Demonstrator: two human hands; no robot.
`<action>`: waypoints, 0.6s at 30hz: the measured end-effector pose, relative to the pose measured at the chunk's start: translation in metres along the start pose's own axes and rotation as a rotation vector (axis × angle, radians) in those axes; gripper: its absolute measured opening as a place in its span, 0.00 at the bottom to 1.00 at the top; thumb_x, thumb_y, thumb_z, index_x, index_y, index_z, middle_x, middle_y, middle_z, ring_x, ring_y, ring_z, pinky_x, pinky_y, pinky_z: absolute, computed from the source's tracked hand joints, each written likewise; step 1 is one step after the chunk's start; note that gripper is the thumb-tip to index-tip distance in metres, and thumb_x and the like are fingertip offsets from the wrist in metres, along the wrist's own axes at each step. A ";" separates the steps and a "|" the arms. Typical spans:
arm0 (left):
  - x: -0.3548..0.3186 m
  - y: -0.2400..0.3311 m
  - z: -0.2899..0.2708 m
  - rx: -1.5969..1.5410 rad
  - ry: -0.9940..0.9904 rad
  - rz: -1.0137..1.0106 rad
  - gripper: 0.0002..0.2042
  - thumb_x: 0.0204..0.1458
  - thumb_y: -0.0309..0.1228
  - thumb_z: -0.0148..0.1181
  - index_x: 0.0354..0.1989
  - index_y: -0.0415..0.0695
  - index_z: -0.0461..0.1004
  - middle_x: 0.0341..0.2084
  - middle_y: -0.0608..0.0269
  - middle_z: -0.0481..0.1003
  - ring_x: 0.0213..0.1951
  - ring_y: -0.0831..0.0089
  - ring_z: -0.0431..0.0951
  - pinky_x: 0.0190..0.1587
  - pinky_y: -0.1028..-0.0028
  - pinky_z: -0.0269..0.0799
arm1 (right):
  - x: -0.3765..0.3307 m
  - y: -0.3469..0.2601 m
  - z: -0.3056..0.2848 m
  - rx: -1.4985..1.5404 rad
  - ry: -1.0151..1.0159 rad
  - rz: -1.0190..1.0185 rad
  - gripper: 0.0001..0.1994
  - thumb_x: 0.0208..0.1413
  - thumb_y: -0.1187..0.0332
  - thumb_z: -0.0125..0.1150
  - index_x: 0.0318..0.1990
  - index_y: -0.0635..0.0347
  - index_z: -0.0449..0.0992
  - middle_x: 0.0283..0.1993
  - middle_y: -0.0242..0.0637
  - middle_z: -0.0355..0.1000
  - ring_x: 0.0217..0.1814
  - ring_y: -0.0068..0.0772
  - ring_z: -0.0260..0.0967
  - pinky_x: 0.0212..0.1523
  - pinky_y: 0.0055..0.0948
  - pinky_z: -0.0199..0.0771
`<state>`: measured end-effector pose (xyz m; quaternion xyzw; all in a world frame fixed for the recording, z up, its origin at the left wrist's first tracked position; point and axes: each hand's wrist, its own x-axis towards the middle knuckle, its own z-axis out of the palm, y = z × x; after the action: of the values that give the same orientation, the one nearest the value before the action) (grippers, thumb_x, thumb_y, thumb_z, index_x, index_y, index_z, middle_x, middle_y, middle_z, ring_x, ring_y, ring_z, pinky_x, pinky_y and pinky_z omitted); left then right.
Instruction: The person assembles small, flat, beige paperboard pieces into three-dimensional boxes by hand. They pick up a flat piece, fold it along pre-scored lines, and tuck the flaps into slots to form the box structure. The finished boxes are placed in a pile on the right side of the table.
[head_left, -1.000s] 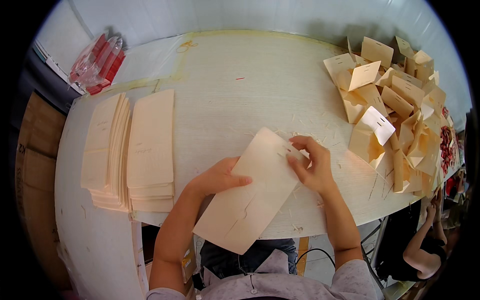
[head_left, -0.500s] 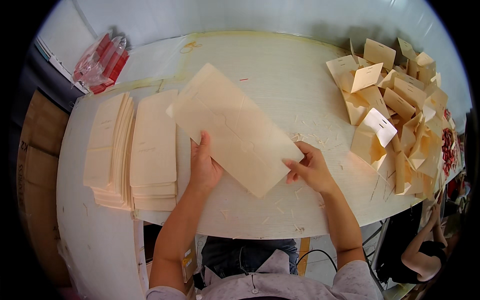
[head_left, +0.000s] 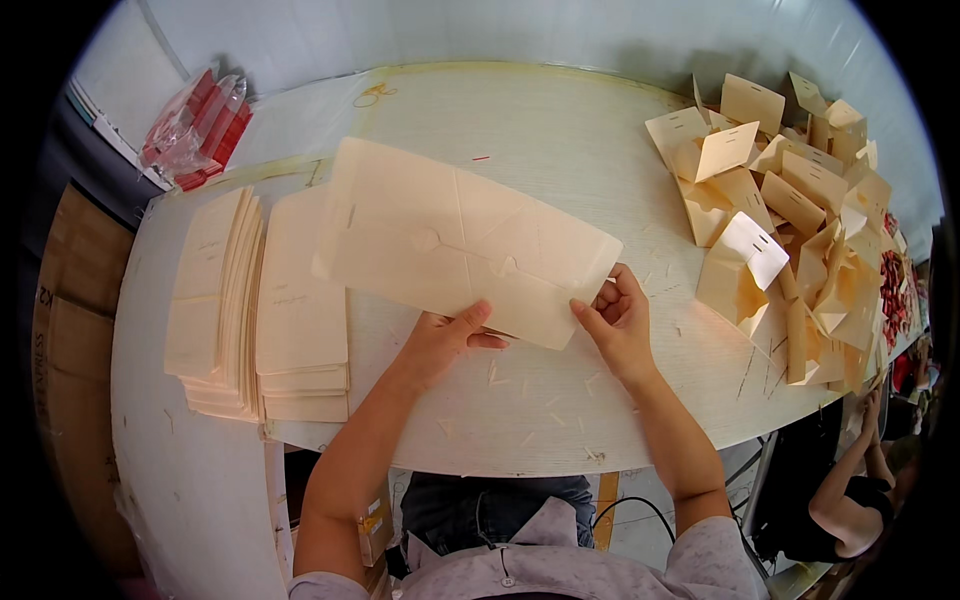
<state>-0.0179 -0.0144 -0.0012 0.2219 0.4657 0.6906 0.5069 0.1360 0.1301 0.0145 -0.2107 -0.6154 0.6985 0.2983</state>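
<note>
A long cream die-cut card sheet [head_left: 400,210] is held up over the table, tilted down toward the right. Its surface shows a cut line with rounded tabs, a crease and small slits near the left end. My left hand [head_left: 445,345] pinches its near edge, thumb on top and fingers beneath. At the right end my right hand [head_left: 615,318] grips the corner, thumb on top and fingers partly hidden behind. Left of the sheet stand two stacks of similar flat card, an outer stack [head_left: 205,300] and an inner stack [head_left: 303,320], whose far part the held sheet overlaps.
Folded cream card holders [head_left: 790,210] heap up at the table's right, with red bits [head_left: 895,290] beyond. A plastic-wrapped red bundle [head_left: 205,125] lies at the far left. Paper scraps [head_left: 555,410] litter the table [head_left: 560,120]. Another person's arm [head_left: 850,475] shows lower right.
The card sheet has turned counterclockwise, closer to level. My left hand has slid right along its near edge, while my right hand stays at the right end.
</note>
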 end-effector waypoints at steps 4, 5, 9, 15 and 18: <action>0.001 -0.003 -0.003 0.027 -0.029 -0.013 0.13 0.55 0.31 0.48 0.46 0.39 0.65 0.38 0.58 0.72 0.36 0.68 0.75 0.34 0.70 0.76 | 0.001 0.003 0.000 0.012 0.011 -0.022 0.14 0.48 0.81 0.54 0.42 0.65 0.61 0.33 0.35 0.70 0.29 0.14 0.65 0.28 0.14 0.65; 0.001 -0.003 -0.004 0.042 -0.039 -0.018 0.13 0.55 0.30 0.48 0.47 0.40 0.64 0.39 0.58 0.71 0.38 0.67 0.74 0.34 0.68 0.76 | 0.000 0.003 0.001 0.015 0.020 -0.022 0.14 0.48 0.81 0.54 0.42 0.65 0.61 0.33 0.35 0.70 0.29 0.14 0.65 0.29 0.14 0.65; 0.001 -0.003 -0.005 0.047 -0.066 -0.026 0.13 0.55 0.29 0.48 0.47 0.40 0.64 0.39 0.58 0.71 0.38 0.67 0.74 0.35 0.68 0.76 | 0.000 0.003 0.003 0.017 0.042 -0.014 0.14 0.48 0.81 0.54 0.42 0.65 0.60 0.34 0.36 0.71 0.31 0.14 0.66 0.30 0.14 0.65; 0.000 -0.003 -0.002 0.054 -0.046 -0.073 0.13 0.55 0.29 0.47 0.47 0.39 0.64 0.40 0.57 0.71 0.38 0.66 0.74 0.36 0.67 0.76 | 0.000 0.001 0.001 0.000 0.030 -0.002 0.14 0.48 0.80 0.54 0.42 0.64 0.60 0.36 0.37 0.71 0.33 0.15 0.67 0.33 0.15 0.66; 0.000 -0.004 -0.001 0.045 -0.045 -0.073 0.13 0.55 0.29 0.47 0.48 0.39 0.63 0.41 0.57 0.71 0.38 0.65 0.74 0.37 0.67 0.76 | 0.001 0.003 0.000 0.025 0.006 -0.018 0.17 0.49 0.80 0.54 0.45 0.63 0.57 0.36 0.38 0.71 0.34 0.16 0.68 0.34 0.16 0.67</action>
<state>-0.0171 -0.0146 -0.0055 0.2317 0.4774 0.6558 0.5370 0.1344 0.1309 0.0115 -0.2037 -0.6076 0.7028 0.3090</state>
